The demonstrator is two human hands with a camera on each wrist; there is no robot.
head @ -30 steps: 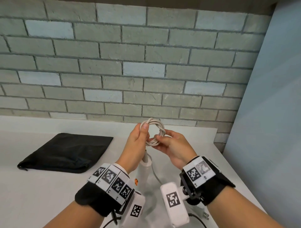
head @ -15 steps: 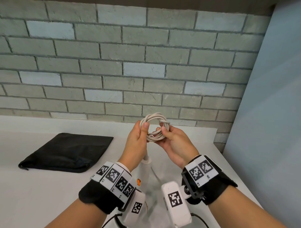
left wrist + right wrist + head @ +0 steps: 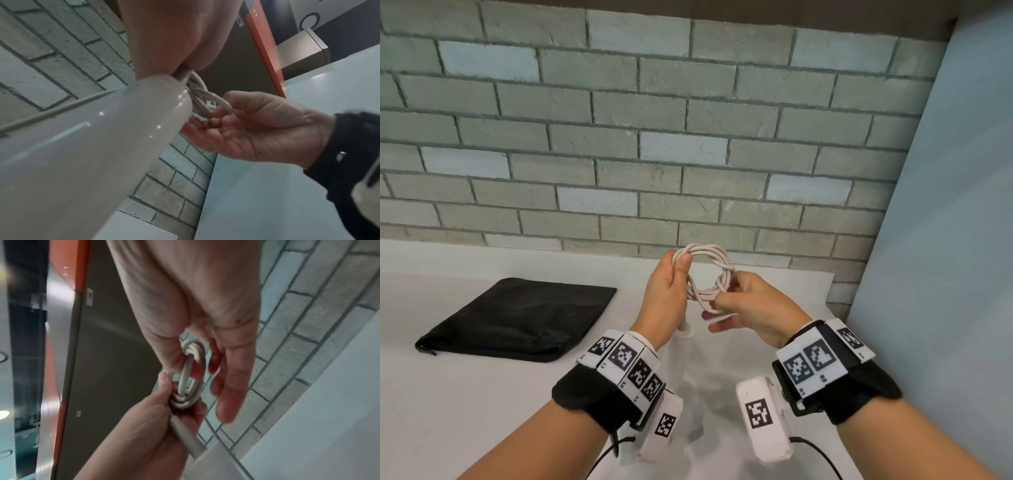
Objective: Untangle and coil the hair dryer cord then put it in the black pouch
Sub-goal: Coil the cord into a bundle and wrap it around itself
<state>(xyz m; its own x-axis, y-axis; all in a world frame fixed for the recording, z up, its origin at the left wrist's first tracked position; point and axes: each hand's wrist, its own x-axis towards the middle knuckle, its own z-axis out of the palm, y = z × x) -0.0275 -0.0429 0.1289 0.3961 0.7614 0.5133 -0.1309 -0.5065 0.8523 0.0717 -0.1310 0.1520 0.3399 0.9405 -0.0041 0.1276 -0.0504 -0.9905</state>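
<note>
The white cord (image 3: 705, 274) is wound into a small coil held up above the table. My left hand (image 3: 671, 284) grips the coil's left side, thumb pressed over the strands. My right hand (image 3: 736, 301) pinches a strand at the coil's lower right between thumb and forefinger, its other fingers spread loosely below. The white hair dryer (image 3: 86, 138) hangs from the cord under my left hand, and its handle (image 3: 683, 346) shows between my wrists. The black pouch (image 3: 517, 318) lies flat on the table to the left. In the right wrist view the coil (image 3: 189, 382) sits between both hands.
A white table (image 3: 465, 411) runs from the brick wall (image 3: 654, 137) towards me. A pale blue panel (image 3: 945, 274) stands close on the right. Thin black cables (image 3: 818, 455) hang from my wrist cameras.
The right hand has shifted from the coil's right side to its lower right and now pinches a strand there. The left hand keeps its grip.
</note>
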